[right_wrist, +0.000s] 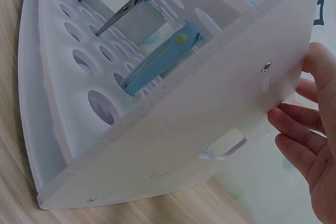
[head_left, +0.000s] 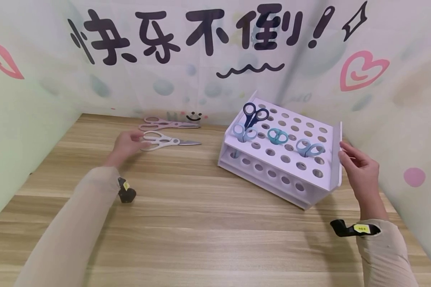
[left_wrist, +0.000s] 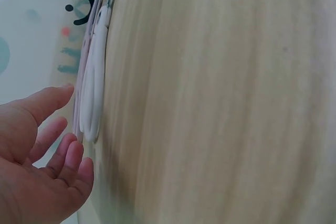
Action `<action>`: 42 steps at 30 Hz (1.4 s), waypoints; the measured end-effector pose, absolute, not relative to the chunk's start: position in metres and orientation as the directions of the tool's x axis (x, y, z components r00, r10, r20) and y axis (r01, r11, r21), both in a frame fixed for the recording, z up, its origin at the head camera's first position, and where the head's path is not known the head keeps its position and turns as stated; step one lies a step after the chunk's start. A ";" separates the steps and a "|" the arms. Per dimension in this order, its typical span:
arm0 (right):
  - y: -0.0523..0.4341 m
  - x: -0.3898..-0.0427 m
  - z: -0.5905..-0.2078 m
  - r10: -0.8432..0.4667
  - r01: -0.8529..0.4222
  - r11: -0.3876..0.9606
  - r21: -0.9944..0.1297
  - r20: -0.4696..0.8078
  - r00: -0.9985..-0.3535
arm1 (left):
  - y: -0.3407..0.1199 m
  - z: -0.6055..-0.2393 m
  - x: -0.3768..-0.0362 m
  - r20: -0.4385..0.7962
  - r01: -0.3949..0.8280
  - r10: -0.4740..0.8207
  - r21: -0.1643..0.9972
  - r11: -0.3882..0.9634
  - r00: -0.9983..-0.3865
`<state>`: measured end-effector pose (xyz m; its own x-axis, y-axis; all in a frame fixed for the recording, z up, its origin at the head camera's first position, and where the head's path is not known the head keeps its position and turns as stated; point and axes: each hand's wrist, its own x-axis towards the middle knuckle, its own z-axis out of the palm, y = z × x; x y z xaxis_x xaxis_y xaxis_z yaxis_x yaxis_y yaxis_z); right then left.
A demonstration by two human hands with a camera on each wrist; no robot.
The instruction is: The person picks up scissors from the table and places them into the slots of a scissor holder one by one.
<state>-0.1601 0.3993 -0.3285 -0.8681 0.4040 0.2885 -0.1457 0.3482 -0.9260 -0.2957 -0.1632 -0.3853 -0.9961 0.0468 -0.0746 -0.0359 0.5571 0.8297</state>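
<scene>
My left hand (head_left: 127,146) is at the handle end of white-handled scissors (head_left: 160,140) lying on the table. In the left wrist view, its fingers (left_wrist: 72,156) are loosely bent beside the white scissors (left_wrist: 94,77), with nothing held in the palm. Pink-handled scissors (head_left: 158,123) lie just behind. My right hand (head_left: 362,171) touches the right side panel of a white holed rack (head_left: 291,159), its fingertips (right_wrist: 278,116) against the panel's outer face. Dark blue scissors (head_left: 252,115), teal scissors (head_left: 277,136) and two light blue pairs, including one pair of scissors (head_left: 305,146) at right, stand handles-up in the rack.
The wooden table (head_left: 186,223) runs back to a printed cloth (head_left: 186,79) with large dark lettering. More cloth rises at the left and right sides. The rack stands at an angle, its lower shelf also holed. Black camera mounts sit on both wrists.
</scene>
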 end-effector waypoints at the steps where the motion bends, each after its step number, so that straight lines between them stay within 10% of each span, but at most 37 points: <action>1: 0.399 -0.160 -0.329 0.403 -0.144 0.351 -0.925 0.288 -0.869 | -0.164 -0.387 -0.295 -0.085 -0.047 0.044 0.829 0.557 -0.995; 42: 0.397 -0.162 -0.329 0.457 -0.127 0.311 -0.942 0.265 -0.849 | -0.175 -0.401 -0.300 -0.075 0.009 0.098 0.748 0.663 -0.992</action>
<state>-0.1619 0.3967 -0.3293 -0.8489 0.4571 0.2653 -0.1267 0.3112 -0.9418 -0.2998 -0.1748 -0.4010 -0.9923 0.0982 -0.0752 0.0089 0.6633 0.7483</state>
